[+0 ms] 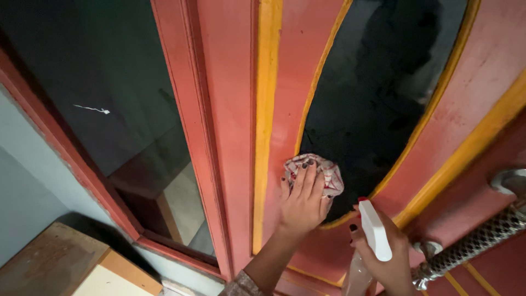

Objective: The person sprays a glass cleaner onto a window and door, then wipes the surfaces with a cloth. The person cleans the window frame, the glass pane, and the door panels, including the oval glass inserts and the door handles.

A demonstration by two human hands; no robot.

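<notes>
My left hand (302, 200) presses a red-and-white checked cloth (323, 171) flat against the lower edge of a dark oval glass pane (378, 82) set in a red door (235, 109) with yellow trim. Just to its right, my right hand (383, 255) grips a clear spray bottle with a white trigger head (375, 230), its nozzle pointing up toward the glass. The bottle's body is mostly cut off at the bottom edge.
A metal door handle (482, 238) with a patterned grip runs along the lower right. To the left, a glass side panel (98, 93) sits in a red frame. A wooden surface (66, 268) lies at the bottom left.
</notes>
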